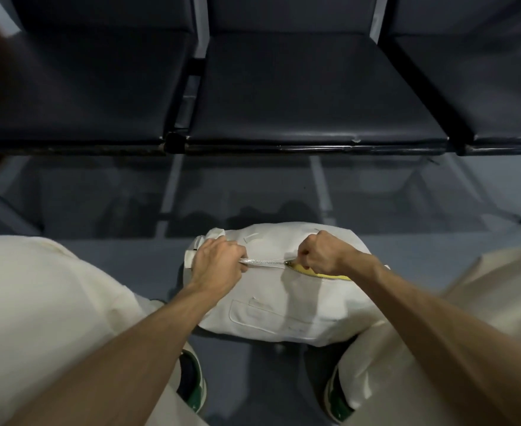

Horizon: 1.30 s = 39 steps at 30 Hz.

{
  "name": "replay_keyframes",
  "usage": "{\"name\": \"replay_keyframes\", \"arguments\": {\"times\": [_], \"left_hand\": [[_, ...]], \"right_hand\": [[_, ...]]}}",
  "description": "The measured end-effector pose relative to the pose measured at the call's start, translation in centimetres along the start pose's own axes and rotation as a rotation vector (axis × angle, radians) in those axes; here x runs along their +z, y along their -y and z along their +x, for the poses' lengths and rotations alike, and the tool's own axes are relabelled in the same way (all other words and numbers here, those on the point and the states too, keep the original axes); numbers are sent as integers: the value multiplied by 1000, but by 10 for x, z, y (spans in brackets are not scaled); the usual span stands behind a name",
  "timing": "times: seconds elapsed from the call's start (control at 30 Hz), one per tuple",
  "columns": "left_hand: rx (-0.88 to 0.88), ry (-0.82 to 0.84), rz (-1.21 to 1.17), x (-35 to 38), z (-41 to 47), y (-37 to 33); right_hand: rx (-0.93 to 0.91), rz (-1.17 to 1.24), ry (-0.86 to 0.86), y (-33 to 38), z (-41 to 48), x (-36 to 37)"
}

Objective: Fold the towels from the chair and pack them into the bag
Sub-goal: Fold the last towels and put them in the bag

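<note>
My right hand [320,252] pinches the silver zipper [265,263] of the white canvas duffel bag [283,305], left hand [219,259] grips its 9 o'clock end; the yellow towel [325,273] (bulging at 3 o'clock) could snag the teeth.

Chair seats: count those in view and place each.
3. Left seat, middle seat and right seat, in one row; the frame cuts the outer two, so more may be hidden.

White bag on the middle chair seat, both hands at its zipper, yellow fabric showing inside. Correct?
No. The head view shows the white bag on the floor, not on the middle chair seat. The left hand and right hand are at its zipper, yellow fabric showing inside.
</note>
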<state>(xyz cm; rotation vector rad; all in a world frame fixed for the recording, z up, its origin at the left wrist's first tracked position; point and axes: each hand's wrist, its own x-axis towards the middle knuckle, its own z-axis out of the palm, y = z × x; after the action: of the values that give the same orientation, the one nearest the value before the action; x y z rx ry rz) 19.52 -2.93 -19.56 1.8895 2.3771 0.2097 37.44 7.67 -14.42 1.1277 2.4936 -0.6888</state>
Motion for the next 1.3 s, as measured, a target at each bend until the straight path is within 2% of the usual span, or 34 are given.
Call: {"name": "replay_keyframes", "arguments": {"times": [0.1, 0.2, 0.27, 0.5, 0.7, 0.83, 0.9, 0.97, 1.07, 1.17, 1.3], "left_hand": [[102, 24, 76, -2, 0, -9], [309, 42, -28, 7, 1, -28], [304, 57, -105, 16, 5, -36], [281, -20, -88, 16, 13, -22], [107, 24, -7, 4, 8, -9], [213, 96, 172, 9, 11, -33], [333, 163, 43, 19, 16, -58], [371, 259, -99, 31, 22, -85], [377, 314, -54, 51, 32, -106], [425, 185, 11, 68, 39, -102], [477, 88, 11, 76, 42, -93]], "right_hand": [[4, 34, 14, 2, 3, 2], [-23, 85, 42, 2, 4, 8], [-38, 76, 46, 0, 3, 13], [24, 41, 28, -25, 4, 10], [231, 41, 12, -74, -18, -1], [239, 70, -29, -89, -31, 5], [225, 103, -50, -89, -35, 10], [225, 125, -73, -93, -34, 12], [261, 109, -85, -107, -29, 16], [370, 25, -107, -127, -31, 22], [592, -24, -226, -154, -39, 24]]}}
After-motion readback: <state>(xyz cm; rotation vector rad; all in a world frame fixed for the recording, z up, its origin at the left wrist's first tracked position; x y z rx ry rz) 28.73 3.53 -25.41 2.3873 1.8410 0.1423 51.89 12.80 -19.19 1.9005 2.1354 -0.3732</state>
